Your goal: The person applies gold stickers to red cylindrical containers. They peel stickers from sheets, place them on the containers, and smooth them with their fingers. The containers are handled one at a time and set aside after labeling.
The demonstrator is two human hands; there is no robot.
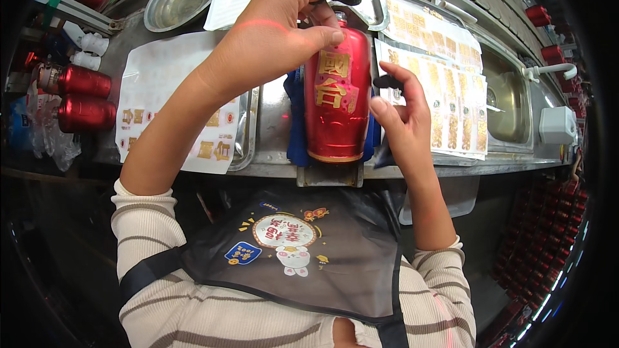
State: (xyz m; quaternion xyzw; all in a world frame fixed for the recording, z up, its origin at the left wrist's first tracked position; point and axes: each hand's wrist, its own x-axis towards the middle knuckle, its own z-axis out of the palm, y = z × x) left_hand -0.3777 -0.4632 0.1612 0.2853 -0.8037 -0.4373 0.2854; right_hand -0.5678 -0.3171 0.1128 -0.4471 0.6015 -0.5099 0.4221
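A glossy red bottle (338,130) with large gold characters on its front lies neck-away on a blue cloth (296,119) at the bench's near edge. My left hand (280,26) reaches over its neck end. The thumb presses on the bottle's shoulder and other fingers curl by the neck, while a finger in a black finger cot stretches past it. Beside the bottle's right side is my right hand (407,113), open, thumb and fingers apart; one finger wears a black cot. I cannot tell whether its thumb touches the bottle.
Gold decal sheets lie left (206,145) and right (445,106) of the bottle. A metal bowl (155,16) stands at the back left, a sink (506,100) at the right. Two red bottles (88,113) lie far left. Racks of red items (541,245) stand lower right.
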